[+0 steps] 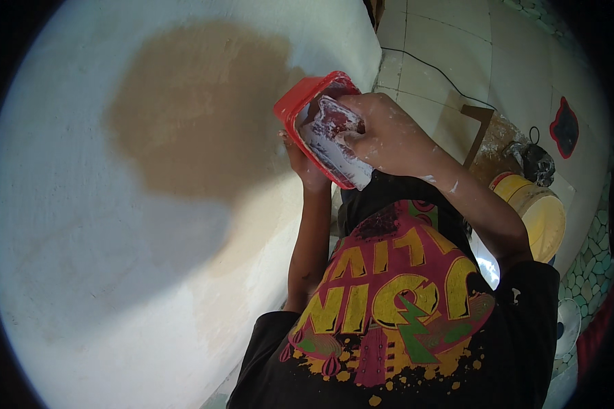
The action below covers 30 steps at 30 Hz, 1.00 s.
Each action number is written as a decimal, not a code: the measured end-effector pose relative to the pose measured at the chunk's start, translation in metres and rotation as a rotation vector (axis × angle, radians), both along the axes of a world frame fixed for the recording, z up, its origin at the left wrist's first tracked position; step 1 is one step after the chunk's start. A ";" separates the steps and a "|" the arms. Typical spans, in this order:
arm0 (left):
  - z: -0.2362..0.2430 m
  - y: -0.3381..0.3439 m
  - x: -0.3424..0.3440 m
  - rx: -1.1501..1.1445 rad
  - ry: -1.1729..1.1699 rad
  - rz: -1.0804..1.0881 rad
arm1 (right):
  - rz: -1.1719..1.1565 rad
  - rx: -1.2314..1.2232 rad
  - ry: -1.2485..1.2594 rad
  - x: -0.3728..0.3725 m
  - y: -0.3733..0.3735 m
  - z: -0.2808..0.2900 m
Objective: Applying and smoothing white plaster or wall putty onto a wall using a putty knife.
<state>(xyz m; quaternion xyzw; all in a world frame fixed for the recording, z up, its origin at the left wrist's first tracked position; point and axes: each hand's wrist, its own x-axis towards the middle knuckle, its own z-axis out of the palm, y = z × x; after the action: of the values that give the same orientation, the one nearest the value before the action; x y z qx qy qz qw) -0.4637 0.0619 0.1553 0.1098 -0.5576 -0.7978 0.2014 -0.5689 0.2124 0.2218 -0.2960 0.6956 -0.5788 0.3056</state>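
Note:
My left hand (308, 162) holds a red plastic tub (295, 101) from below and behind, its fingers mostly hidden by the tub. White paste (341, 162) coats the inside of the tub. In my right hand (387, 136) is a putty knife (337, 117), its dark reddish blade smeared with white paste and resting inside the tub's opening. The fingers are closed around it, and specks of paste dot that hand and forearm. Close by on the left is a pale wall (82, 273) with a broad shadow across it.
Tiled floor (450, 27) lies to the right, crossed by a thin black cable (443, 66). A yellow bucket (547, 221) stands near my right elbow, with a crumpled black bag (539, 165) beyond it. A dark piece with a red rim (564, 128) lies farther right.

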 end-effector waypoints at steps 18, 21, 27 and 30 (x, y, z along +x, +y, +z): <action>-0.057 -0.024 0.029 0.569 0.052 0.065 | -0.119 -0.585 -1.029 -0.021 0.050 -0.039; -0.039 -0.001 0.040 0.425 -0.071 0.198 | -0.063 -0.533 -1.022 -0.020 0.045 -0.049; -0.072 -0.002 0.105 0.501 -0.205 0.266 | -0.191 -0.427 -0.475 -0.039 0.001 -0.051; -0.067 0.001 0.126 0.561 -0.210 0.312 | -0.249 -0.285 -0.112 -0.034 -0.041 -0.065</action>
<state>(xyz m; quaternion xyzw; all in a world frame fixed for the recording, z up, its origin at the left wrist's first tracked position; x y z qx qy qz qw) -0.3373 0.0625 0.0886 0.3268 -0.3106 -0.8639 0.2246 -0.6033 0.1715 0.1567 -0.2154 0.6197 -0.7205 0.2247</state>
